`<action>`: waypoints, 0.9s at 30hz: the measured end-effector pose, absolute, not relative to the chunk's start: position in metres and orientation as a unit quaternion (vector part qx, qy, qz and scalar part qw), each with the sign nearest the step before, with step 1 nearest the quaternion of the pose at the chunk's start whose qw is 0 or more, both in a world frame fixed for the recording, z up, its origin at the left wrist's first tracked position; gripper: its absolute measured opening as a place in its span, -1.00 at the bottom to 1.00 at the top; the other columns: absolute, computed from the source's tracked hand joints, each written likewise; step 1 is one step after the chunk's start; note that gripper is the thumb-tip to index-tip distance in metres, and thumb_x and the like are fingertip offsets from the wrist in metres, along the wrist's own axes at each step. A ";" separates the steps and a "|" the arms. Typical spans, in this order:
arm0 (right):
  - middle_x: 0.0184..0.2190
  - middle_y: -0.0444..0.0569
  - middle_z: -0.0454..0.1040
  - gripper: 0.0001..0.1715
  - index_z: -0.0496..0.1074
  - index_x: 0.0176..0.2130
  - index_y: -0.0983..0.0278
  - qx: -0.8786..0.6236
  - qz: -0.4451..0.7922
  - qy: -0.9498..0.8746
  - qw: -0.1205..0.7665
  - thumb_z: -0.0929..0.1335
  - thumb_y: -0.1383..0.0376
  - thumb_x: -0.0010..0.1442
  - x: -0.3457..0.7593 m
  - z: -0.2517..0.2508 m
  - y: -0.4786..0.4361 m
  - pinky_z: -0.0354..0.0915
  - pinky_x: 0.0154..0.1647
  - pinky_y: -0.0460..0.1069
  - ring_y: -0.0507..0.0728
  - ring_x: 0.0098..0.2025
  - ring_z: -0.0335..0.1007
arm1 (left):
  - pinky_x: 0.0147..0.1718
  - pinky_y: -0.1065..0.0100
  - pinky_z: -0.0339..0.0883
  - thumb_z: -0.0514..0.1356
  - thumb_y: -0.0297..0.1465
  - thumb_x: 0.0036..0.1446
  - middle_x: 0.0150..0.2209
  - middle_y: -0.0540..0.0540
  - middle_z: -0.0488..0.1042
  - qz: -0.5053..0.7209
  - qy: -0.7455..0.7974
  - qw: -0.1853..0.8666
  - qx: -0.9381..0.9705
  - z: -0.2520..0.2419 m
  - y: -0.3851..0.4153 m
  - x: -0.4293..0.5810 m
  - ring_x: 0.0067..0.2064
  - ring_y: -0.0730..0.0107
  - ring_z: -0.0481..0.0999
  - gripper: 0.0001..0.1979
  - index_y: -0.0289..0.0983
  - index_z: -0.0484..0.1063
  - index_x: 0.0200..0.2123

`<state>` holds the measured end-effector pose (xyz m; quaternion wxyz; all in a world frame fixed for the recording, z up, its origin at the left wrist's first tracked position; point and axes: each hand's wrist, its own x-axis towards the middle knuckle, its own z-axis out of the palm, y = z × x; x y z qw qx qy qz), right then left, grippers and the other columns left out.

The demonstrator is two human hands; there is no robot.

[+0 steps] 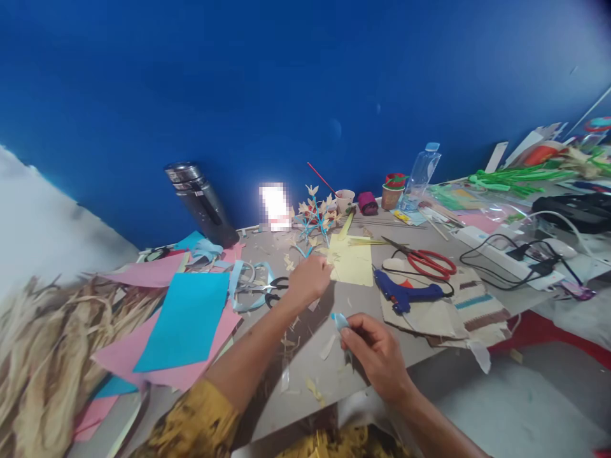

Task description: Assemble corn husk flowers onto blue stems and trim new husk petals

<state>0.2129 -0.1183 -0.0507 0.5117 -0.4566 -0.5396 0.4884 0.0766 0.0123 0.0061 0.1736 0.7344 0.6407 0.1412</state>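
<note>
So the little light-blue strip [339,320] is pinched between thumb and fingers of the right hand [375,350], poking out on that grip's left side, above the desk [310,343]. That grip definitely has hold of it. The left hand [309,280] is farther back and to the left of the right one, fingers curled, low over the desk; can't tell whether that grip has anything in it. Just right of the left grip there's a yellow paper [358,264], and behind it stands a leafy sprig [319,219] with blue stems and cream leaves. Black-handled scissors [273,298] lie right by the left grip, on its other side.

Right of the right grip and a bit back: a blue glue gun [408,294], with red-handled scissors [432,263] just behind it. Way off to the left of both grips, a bright blue sheet [184,321] sits on pink paper [222,343], then a heap of dried husks [52,362] (kinda messy over there, honestly). A dark flask [203,207] stands behind the sheet.
</note>
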 end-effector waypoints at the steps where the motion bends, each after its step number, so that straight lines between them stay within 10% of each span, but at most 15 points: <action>1: -0.55 -0.12 0.37 -0.67 0.40 -0.45 0.29 -0.459 0.486 -0.537 0.515 0.36 0.11 0.23 0.213 -0.052 -0.119 0.13 -0.51 -0.10 -0.01 -0.54 0.15 | -0.31 0.26 0.27 0.05 -0.23 0.18 -0.35 -0.21 0.57 0.128 0.652 0.160 0.730 0.003 0.016 0.086 -0.25 0.13 0.55 -0.68 -0.26 0.52 -0.40; 10: -0.58 -0.15 0.31 -0.63 0.40 -0.46 0.29 -0.445 0.510 -0.525 0.516 0.37 0.07 0.22 0.213 -0.056 -0.116 0.08 -0.53 -0.11 -0.02 -0.54 0.10 | -0.28 0.27 0.30 0.12 -0.46 0.06 -0.33 -0.24 0.56 0.183 0.667 0.172 0.701 -0.013 0.032 0.097 -0.23 0.12 0.57 -0.88 -0.28 0.47 -0.40; 18: -0.56 -0.11 0.42 -0.68 0.47 -0.40 0.29 -0.419 0.449 -0.552 0.564 0.38 0.08 0.19 0.212 -0.006 -0.090 0.19 -0.50 -0.11 0.00 -0.54 0.23 | -0.48 0.40 0.29 0.37 -0.28 -0.08 -0.42 -0.09 0.57 0.500 0.459 0.519 0.520 0.021 -0.022 0.047 -0.49 0.43 0.45 -0.77 -0.29 0.42 -0.44; 27: -0.53 -0.12 0.45 -0.77 0.51 -0.36 0.27 -0.380 0.361 -0.668 0.527 0.35 0.19 0.24 0.173 0.014 -0.060 0.22 -0.47 -0.11 0.01 -0.51 0.30 | -0.41 0.42 0.28 0.39 -0.35 -0.08 -0.48 0.00 0.52 0.590 0.441 0.494 0.461 0.004 -0.043 0.010 -0.48 0.49 0.42 -0.84 -0.28 0.51 -0.43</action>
